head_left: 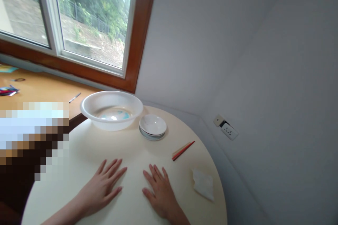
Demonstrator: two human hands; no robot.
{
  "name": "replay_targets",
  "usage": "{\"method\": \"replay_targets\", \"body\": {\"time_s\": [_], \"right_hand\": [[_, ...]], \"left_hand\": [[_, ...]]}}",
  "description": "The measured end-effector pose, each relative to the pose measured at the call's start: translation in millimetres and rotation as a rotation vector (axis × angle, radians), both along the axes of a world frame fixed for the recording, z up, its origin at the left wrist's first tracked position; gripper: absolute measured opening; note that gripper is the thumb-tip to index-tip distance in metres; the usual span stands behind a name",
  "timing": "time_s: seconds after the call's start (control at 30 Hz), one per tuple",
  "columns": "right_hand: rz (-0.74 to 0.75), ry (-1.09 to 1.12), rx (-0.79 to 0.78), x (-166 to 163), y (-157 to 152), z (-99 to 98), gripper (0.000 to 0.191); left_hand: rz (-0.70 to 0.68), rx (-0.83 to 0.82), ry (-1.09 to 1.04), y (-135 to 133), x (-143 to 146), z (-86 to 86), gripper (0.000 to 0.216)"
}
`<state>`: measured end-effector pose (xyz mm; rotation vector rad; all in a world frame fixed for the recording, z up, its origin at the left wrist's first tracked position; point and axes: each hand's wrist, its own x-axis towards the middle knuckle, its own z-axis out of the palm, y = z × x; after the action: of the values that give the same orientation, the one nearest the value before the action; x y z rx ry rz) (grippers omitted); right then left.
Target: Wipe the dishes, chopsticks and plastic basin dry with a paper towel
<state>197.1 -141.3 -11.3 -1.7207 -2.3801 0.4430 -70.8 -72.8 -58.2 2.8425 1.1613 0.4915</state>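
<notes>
My left hand [101,188] lies flat on the round white table [126,151], fingers spread, holding nothing. To its right, my right hand [159,191] also rests palm down with its fingers apart. Beyond my left hand stands a wide translucent white basin [113,123], with some blue showing at its bottom. A small stack of white dishes [152,125] sits beside the basin. Red and pale chopsticks [183,150] lie together beyond my right hand. A folded white tissue or cloth [204,184] is to the right of that hand.
A wooden desk [50,84] adjoins on the left, bearing a pen [75,97] and a colourful bundle [9,90]. Part of the left side is pixelated. A wood-framed window [132,42] is behind. On the wall at right is a power socket [229,131].
</notes>
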Motion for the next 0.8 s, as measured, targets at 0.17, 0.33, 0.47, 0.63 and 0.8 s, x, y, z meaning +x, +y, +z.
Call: {"method": "replay_targets", "body": {"time_s": [0.17,0.33,0.47,0.63,0.8], "right_hand": [[-0.025,0.018,-0.003,-1.1,0.2,0.0,0.050],[-0.046,0.025,-0.003,-3.1,0.3,1.5,0.051],[-0.065,0.029,0.001,-4.5,-0.2,2.1,0.051],[-0.081,0.042,0.023,-5.4,-1.5,1.6,0.051],[-0.081,0.037,0.031,-5.1,-1.9,-0.5,0.050]], "left_hand": [[0.001,0.008,0.010,1.1,0.1,-3.4,0.053],[0.014,0.040,-0.001,2.0,0.2,-4.6,0.052],[0.013,0.026,0.009,2.6,1.3,-1.8,0.052],[0.019,-0.011,0.017,2.4,2.5,1.7,0.052],[0.020,-0.003,0.000,2.3,1.9,-0.3,0.050]]}}
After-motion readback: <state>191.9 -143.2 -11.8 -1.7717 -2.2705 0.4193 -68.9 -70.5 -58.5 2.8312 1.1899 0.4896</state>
